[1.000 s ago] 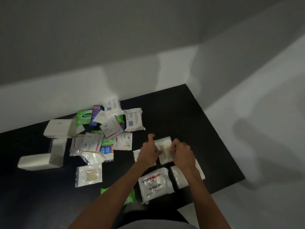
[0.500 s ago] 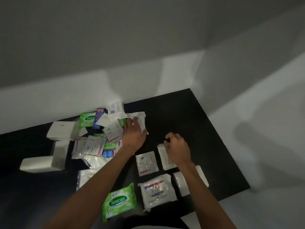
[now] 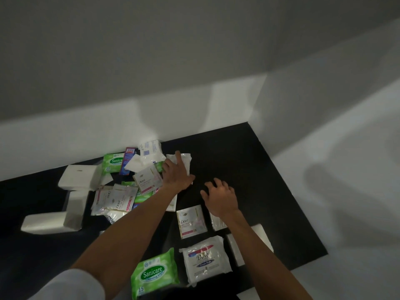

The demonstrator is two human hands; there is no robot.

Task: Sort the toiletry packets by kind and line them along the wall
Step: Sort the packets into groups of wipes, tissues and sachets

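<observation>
My left hand (image 3: 176, 174) lies flat on a white packet (image 3: 186, 163) at the right edge of the mixed pile (image 3: 129, 182), index finger straight. My right hand (image 3: 220, 198) hovers over the black table (image 3: 238, 159) with loosely curled fingers and holds nothing. Near the front lie a green Sanicare wipes pack (image 3: 154, 273), a white Dove wipes pack (image 3: 205, 260), a Dove sachet (image 3: 190, 221), a clear swab packet (image 3: 217, 223) and a white tissue pack (image 3: 234, 250), partly under my right forearm.
White tissue packs (image 3: 78, 180) (image 3: 49, 223) lie at the left of the pile. The pale wall (image 3: 129, 118) runs behind the table and turns a corner at the right. The table's right edge (image 3: 303, 213) drops off. Bare black surface shows between the pile and the corner.
Both hands set the swab packet down. My left hand reached to the white packet at the pile's right edge and stays there. My right hand lifted off the swab packet and moved slightly away.
</observation>
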